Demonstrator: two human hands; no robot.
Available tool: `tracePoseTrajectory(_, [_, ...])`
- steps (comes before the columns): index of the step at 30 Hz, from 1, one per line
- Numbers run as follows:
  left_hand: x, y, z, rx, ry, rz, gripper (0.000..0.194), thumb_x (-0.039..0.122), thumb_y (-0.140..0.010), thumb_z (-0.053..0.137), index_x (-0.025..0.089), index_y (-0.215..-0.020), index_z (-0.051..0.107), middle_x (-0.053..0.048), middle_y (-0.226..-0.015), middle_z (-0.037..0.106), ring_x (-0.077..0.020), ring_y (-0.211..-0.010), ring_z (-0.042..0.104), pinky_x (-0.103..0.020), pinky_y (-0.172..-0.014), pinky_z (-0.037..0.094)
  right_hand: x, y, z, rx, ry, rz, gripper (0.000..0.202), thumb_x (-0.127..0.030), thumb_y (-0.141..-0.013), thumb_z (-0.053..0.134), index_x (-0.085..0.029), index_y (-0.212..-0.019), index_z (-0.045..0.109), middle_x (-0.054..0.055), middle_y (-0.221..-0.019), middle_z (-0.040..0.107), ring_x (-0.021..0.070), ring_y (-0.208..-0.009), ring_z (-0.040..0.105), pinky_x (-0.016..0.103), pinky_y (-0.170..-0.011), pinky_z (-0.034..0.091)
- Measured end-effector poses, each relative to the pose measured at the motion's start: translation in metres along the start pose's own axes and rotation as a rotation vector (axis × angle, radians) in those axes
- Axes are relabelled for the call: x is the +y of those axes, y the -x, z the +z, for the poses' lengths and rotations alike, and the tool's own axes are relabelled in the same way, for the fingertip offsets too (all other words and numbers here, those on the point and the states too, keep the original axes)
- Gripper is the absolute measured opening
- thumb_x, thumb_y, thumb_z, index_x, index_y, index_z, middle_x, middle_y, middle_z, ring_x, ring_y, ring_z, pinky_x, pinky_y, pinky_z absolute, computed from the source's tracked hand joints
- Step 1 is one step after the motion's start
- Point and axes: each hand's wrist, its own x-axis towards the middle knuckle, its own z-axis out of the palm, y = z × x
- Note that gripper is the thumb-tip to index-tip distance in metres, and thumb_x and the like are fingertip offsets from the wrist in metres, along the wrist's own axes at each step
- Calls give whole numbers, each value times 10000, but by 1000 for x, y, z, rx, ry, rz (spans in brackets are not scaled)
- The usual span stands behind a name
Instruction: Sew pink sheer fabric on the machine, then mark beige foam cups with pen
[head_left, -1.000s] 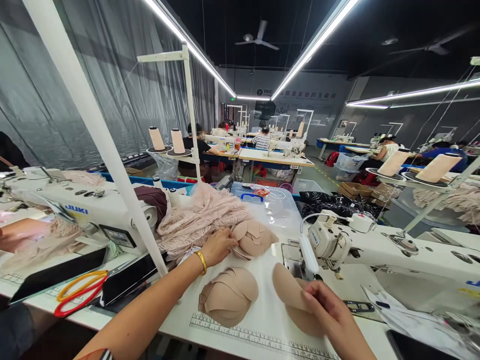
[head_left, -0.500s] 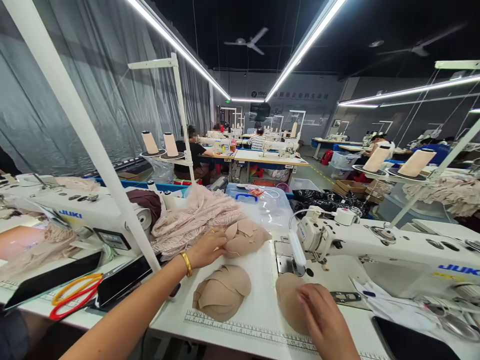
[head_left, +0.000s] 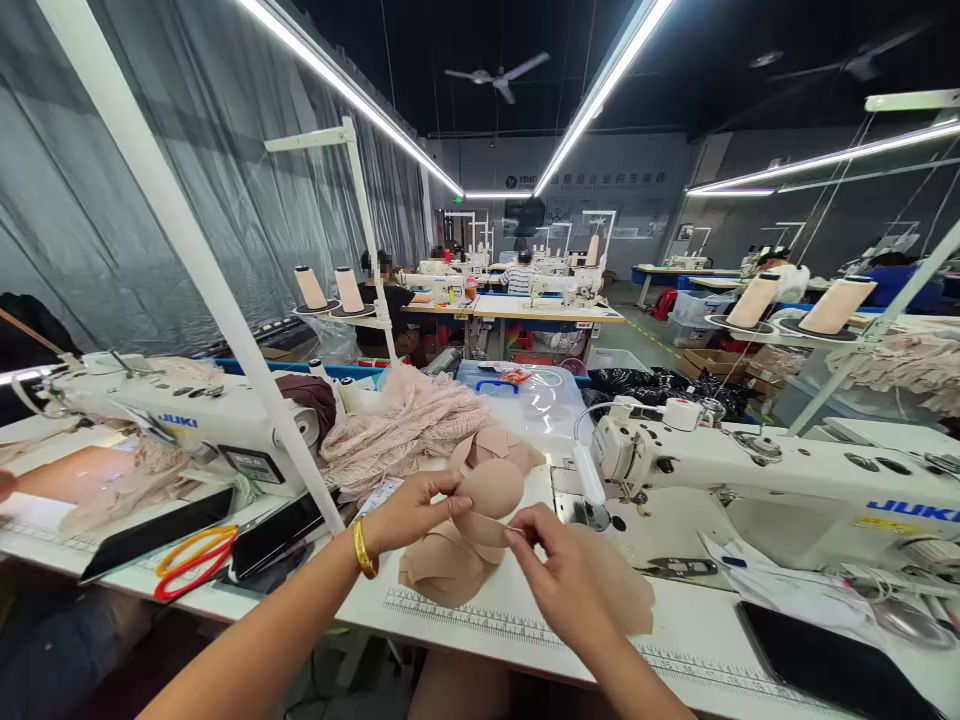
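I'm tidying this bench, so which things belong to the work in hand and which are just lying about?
Seemingly in use:
beige pieces held in the left hand and right hand
beige stacks on the table

Seemingly lying about:
black phone
scissors with orange and red handles
clear plastic box

Left hand (head_left: 412, 510): grips rounded beige fabric pieces (head_left: 493, 488)
Right hand (head_left: 551, 555): pinches their lower edge
Stack: layered beige fabric stack (head_left: 442, 575) on white ruler-marked table (head_left: 519, 597)
Right side: white metal JUKI sewing machine (head_left: 720, 455)

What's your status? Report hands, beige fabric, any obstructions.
Left fingers holding beige fabric; right fingers pinching its edge. Beige stack beneath. Sewing machine to the right.
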Motion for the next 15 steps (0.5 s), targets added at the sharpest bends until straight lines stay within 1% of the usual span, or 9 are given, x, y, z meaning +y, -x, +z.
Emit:
tracePoseTrajectory(2, [-1, 8, -1, 33, 134, -68, 530, 684, -966, 527, 184, -1051, 682, -70, -1035, 699, -250, -1009, 625, -336, -890, 511, 13, 17, -22, 85, -131, 193, 290, -504, -1014, 617, -224, -938, 623, 11, -797, 647, 189, -717, 642, 284, -646, 513])
tracePoseTrajectory(4, [-7, 14, 2, 33, 238, -153, 609, 734, -918, 563, 174, -1130, 677, -103, -1089, 721, -277, -1038, 651, -356, -886, 535, 32, 36, -50, 207, -177, 309, 375, -591, -955, 673, -221, -980, 624, 7, -764, 662, 191, -673, 654, 281, -617, 523])
tracePoseTrajectory(5, [-11, 15, 4, 27, 275, -198, 628, 744, -884, 606, 167, -1121, 682, -111, -1072, 733, -282, -1012, 666, -357, -859, 544, 42, 44, -63, 270, -151, 341, 404, -615, -935, 686, -222, -996, 621, 2, -745, 665, 190, -652, 652, 281, -609, 525])
tracePoseTrajectory(7, [-20, 16, 10, 26, 317, -280, 632, 743, -823, 683, 158, -1060, 693, -113, -1009, 750, -283, -949, 685, -352, -812, 547, 58, 58, -88, 354, -68, 371, 438, -648, -911, 686, -226, -995, 608, -4, -713, 666, 193, -612, 646, 290, -591, 527])
tracePoseTrajectory(9, [-32, 13, 14, 52, 319, -335, 625, 744, -784, 719, 162, -1012, 691, -103, -957, 754, -291, -933, 688, -357, -810, 540, 68, 69, -106, 405, 33, 379, 443, -660, -904, 665, -227, -975, 602, 11, -722, 683, 209, -615, 658, 304, -584, 528])
tracePoseTrajectory(11, [-46, 9, 16, 121, 257, -364, 651, 752, -745, 737, 174, -1040, 689, -100, -960, 757, -319, -989, 687, -380, -854, 537, 73, 76, -115, 448, 158, 373, 406, -628, -918, 632, -224, -951, 614, 35, -753, 705, 224, -646, 664, 319, -596, 523])
tracePoseTrajectory(13, [-63, 8, 18, 261, 43, -388, 732, 773, -676, 745, 178, -1099, 694, -114, -988, 772, -345, -996, 703, -417, -881, 558, 76, 80, -117, 470, 309, 350, 328, -543, -949, 592, -220, -921, 640, 50, -780, 713, 232, -688, 657, 337, -641, 519])
tracePoseTrajectory(14, [-71, 10, 19, 338, -50, -365, 768, 782, -678, 714, 175, -1147, 690, -136, -1069, 773, -357, -1010, 711, -438, -880, 577, 77, 81, -117, 470, 384, 331, 287, -491, -958, 574, -220, -907, 654, 60, -814, 717, 242, -744, 663, 354, -692, 526])
tracePoseTrajectory(15, [-80, 13, 21, 430, -160, -330, 759, 775, -717, 673, 184, -1193, 680, -147, -1186, 757, -364, -1046, 713, -452, -877, 591, 78, 81, -118, 463, 458, 310, 251, -442, -958, 567, -219, -899, 667, 72, -860, 720, 255, -815, 669, 376, -758, 533])
